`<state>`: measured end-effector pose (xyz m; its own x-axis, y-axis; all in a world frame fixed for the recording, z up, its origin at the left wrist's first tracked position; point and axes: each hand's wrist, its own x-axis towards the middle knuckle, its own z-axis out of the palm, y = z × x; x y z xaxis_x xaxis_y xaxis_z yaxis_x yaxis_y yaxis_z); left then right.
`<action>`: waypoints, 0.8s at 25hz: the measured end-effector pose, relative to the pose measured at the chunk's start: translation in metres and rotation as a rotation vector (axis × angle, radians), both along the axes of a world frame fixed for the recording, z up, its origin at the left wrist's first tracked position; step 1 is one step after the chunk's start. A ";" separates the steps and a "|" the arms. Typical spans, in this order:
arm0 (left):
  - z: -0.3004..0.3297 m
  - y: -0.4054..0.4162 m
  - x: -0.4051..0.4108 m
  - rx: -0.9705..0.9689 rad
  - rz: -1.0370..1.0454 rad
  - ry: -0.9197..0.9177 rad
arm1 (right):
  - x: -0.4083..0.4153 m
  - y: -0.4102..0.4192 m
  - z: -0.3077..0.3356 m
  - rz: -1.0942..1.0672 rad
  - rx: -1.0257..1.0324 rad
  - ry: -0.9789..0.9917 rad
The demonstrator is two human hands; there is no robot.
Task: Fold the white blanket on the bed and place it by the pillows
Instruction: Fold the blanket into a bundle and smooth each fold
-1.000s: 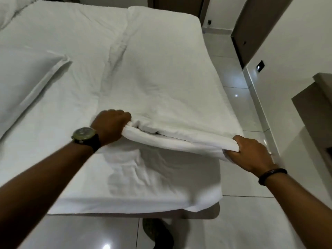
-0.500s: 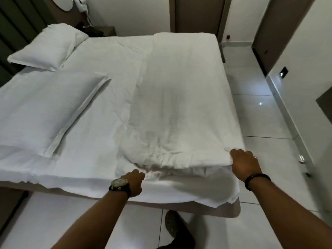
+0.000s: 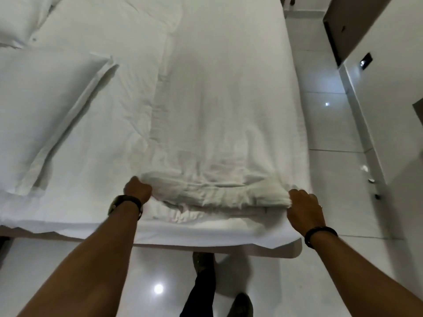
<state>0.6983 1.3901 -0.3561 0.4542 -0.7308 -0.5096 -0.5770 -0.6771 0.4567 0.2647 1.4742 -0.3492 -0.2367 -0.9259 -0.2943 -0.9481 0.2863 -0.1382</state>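
**Blanket gripped at near end, both hands on the folded edge**

We find the white blanket (image 3: pixel 219 110) lying lengthwise along the right half of the bed (image 3: pixel 128 110), running from the near edge toward the far end. It has been doubled into a long strip; several layers show at its near end, bunched and creased where they are held.

We note the left hand (image 3: pixel 137 191) closed in a fist on the near left corner of the strip, knuckles up, cloth gathered inside the grip. A watch (image 3: pixel 124 203) sits on that wrist. The right hand (image 3: pixel 304 209) is at the near right corner, fingers curled around the stacked layers with the thumb side against the cloth; we judge it closed on the blanket, though the fingertips are hidden beneath the fold. A dark bracelet (image 3: pixel 320 235) circles that wrist.

We record two pillows on the left: the larger pillow (image 3: pixel 39 115) lies flat, well apart from the blanket, and a second pillow (image 3: pixel 20 17) shows only partly at the upper left corner. The blanket touches neither.

The bedsheet overhangs the near edge below the hands. On the glossy tiled floor (image 3: pixel 329 124) we see the person's shoes (image 3: pixel 202 263) beside the bed.
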 end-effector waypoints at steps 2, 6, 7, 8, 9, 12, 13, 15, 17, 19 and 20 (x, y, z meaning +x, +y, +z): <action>-0.018 -0.023 0.013 0.005 0.154 0.191 | 0.010 -0.003 -0.005 -0.033 0.025 0.002; -0.035 -0.050 0.039 0.091 0.302 0.526 | 0.017 -0.006 -0.009 -0.043 0.040 0.004; -0.034 -0.052 0.039 0.077 0.312 0.555 | 0.016 -0.006 -0.011 -0.049 0.032 0.005; -0.029 -0.055 0.035 0.042 0.285 0.555 | 0.016 -0.006 -0.012 -0.050 0.021 0.006; -0.022 -0.057 0.028 -0.008 0.222 0.547 | 0.012 -0.006 -0.015 -0.045 0.011 0.010; 0.012 -0.048 0.009 -0.002 0.012 0.613 | -0.003 -0.002 -0.019 0.010 -0.016 0.013; 0.017 -0.039 0.006 0.059 -0.035 0.652 | -0.009 0.000 -0.018 0.009 -0.022 0.017; 0.022 -0.008 0.015 0.155 0.038 0.653 | -0.018 0.003 -0.011 0.022 -0.053 0.084; 0.016 0.026 0.040 0.226 0.147 0.557 | -0.023 0.012 -0.006 0.112 -0.142 0.191; 0.004 0.043 0.056 0.310 0.141 0.442 | -0.023 0.020 -0.005 0.209 -0.127 0.290; -0.005 0.043 0.057 0.341 0.110 0.391 | -0.023 0.023 -0.007 0.225 -0.064 0.294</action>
